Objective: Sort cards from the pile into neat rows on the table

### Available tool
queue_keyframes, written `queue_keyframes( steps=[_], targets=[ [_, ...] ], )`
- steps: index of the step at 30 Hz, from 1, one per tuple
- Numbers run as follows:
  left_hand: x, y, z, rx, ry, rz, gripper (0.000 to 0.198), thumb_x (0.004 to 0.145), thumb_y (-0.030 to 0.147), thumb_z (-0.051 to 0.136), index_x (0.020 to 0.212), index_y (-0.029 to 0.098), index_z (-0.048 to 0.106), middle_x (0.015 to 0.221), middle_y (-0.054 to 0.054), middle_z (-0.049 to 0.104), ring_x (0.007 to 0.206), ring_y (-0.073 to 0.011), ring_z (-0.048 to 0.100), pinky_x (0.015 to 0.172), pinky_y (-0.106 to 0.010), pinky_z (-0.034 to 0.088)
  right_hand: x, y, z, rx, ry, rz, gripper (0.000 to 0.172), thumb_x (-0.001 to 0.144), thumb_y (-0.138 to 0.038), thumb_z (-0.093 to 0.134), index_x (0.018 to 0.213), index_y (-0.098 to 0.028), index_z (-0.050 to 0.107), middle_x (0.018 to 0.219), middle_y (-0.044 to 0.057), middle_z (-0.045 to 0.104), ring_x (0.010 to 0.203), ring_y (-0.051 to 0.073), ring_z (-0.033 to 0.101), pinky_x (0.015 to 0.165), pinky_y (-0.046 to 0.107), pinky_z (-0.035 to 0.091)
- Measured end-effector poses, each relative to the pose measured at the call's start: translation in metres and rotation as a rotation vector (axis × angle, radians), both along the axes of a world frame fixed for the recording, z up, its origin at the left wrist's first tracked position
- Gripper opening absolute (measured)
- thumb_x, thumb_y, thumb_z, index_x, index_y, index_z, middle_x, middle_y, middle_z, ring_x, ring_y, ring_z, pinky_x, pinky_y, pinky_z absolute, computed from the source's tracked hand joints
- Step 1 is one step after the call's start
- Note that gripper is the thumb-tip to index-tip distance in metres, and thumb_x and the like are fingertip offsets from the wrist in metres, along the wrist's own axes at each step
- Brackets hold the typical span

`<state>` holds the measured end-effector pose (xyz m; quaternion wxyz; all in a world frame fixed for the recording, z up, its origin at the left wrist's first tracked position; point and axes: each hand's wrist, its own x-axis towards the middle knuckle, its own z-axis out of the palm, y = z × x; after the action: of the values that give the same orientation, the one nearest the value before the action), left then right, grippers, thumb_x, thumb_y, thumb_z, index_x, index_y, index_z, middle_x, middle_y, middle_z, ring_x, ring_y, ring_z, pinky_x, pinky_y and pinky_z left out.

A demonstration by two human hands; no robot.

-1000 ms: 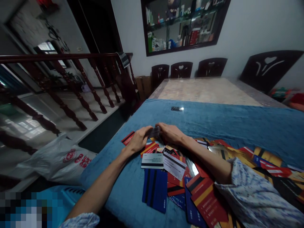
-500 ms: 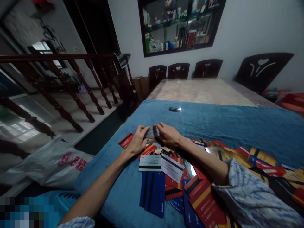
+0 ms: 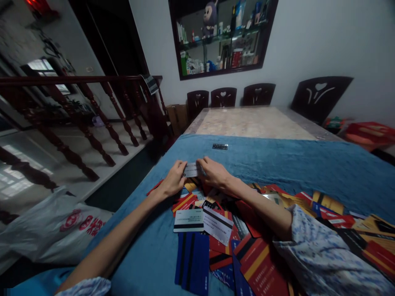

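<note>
Between my two hands is a whitish-silver plastic card (image 3: pixel 191 169), held by its left and right ends just above the far edge of a heap of cards. My left hand (image 3: pixel 174 177) pinches its left end with thumb and fingers. Fingers of my right hand (image 3: pixel 212 170) close over its right end and hide part of it. Nearer me lie a pale green card (image 3: pixel 188 220) with a black stripe, a white striped card (image 3: pixel 218 225), blue cards (image 3: pixel 191 261) and a red card with a yellow band (image 3: pixel 265 265). My right forearm crosses over part of the heap.
A blue cloth (image 3: pixel 277 158) covers the near part of the table. Beyond the hands lies a small dark strip (image 3: pixel 220 146). More gold, red and black cards (image 3: pixel 328 201) spread to the right. Dark chairs (image 3: pixel 258 95) line the far side; a white plastic bag (image 3: pixel 58 226) is at left.
The view has shifted, so the scene sits slightly left and lower. Both hands keep hold of the whitish card, which now shows more plainly between them and appears lifted a little.
</note>
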<state>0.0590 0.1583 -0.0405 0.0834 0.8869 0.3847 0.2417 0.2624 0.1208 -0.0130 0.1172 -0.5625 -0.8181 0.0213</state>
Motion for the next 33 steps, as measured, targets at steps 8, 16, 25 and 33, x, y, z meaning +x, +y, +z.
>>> queue_keyframes(
  steps=[8,16,25,33],
  targets=[
    [0.029,0.035,0.011,-0.034,0.068,-0.101,0.055,0.074,0.005,0.059,0.128,0.016,0.05,0.126,-0.011,0.05,0.114,-0.0226,0.055,0.102,-0.038,0.049,0.025,0.007,0.014,0.005,-0.05,-0.086,0.037,0.087,-0.028,0.063,0.121,-0.015,0.057,0.122,0.016,0.052,0.112,0.027,0.053,0.079,0.03,0.047],
    [0.077,0.073,0.01,-0.052,0.159,-0.176,0.044,0.073,0.006,0.061,0.116,0.016,0.056,0.115,-0.009,0.056,0.101,-0.0203,0.058,0.093,-0.032,0.05,0.068,0.034,-0.002,-0.008,-0.005,-0.164,0.036,0.083,-0.032,0.072,0.111,-0.013,0.061,0.122,0.017,0.055,0.113,0.027,0.055,0.089,0.032,0.046],
    [0.114,0.107,0.001,-0.067,0.282,-0.171,0.038,0.072,0.007,0.06,0.109,0.014,0.062,0.113,-0.009,0.057,0.103,-0.0219,0.059,0.094,-0.031,0.049,0.095,0.063,-0.024,-0.048,-0.016,-0.285,0.04,0.082,-0.038,0.072,0.111,-0.014,0.063,0.122,0.018,0.057,0.113,0.029,0.054,0.091,0.034,0.044],
    [0.13,0.128,0.001,-0.117,0.315,-0.189,0.04,0.07,0.011,0.061,0.109,0.012,0.067,0.114,-0.011,0.062,0.104,-0.0238,0.06,0.093,-0.031,0.049,0.106,0.08,-0.034,-0.077,0.005,-0.347,0.038,0.082,-0.041,0.07,0.108,-0.014,0.066,0.119,0.016,0.06,0.108,0.027,0.058,0.084,0.03,0.044]
  ],
)
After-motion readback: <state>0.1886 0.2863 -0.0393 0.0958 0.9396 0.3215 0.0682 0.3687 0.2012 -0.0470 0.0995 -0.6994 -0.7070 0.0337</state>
